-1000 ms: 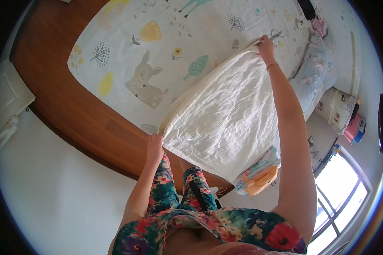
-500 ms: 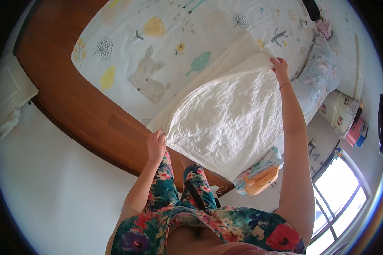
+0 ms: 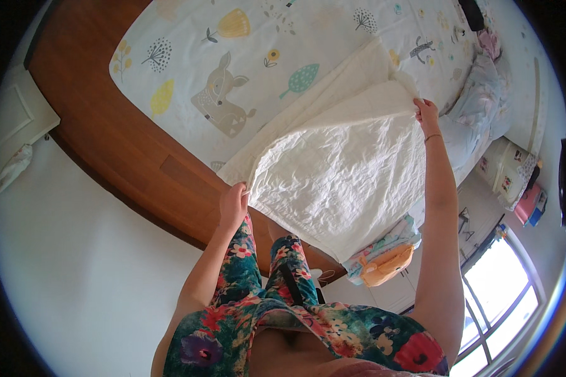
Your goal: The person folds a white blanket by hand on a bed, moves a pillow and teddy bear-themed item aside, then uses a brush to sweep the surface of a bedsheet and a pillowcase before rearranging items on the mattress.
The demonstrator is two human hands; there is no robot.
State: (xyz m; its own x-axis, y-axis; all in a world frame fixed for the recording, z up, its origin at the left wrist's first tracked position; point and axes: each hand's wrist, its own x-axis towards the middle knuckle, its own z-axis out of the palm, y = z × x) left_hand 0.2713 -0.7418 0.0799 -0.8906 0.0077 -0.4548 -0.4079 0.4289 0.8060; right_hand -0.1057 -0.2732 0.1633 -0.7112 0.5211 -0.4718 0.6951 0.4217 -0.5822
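A white crinkled quilt [image 3: 339,169] is spread in the air over the near side of a bed. My left hand [image 3: 234,204] grips its near left corner, just above the wooden bed frame [image 3: 126,157]. My right hand [image 3: 426,112] grips the far right corner, arm stretched out. A folded layer of the quilt lies beneath on the printed bed sheet [image 3: 233,75], which shows a deer, trees and flowers. The quilt's lower edge hangs down past the bed frame.
An orange plush toy on patterned cloth [image 3: 383,261] lies beside the bed at lower right. Pillows and bedding [image 3: 481,100] sit at the bed's right end. A window [image 3: 493,295] is at lower right, a white cabinet [image 3: 12,119] at left.
Both hands have drawn the quilt's held edge toward me and to the right, so more of the printed sheet shows at left. The hands keep their grip on the corners.
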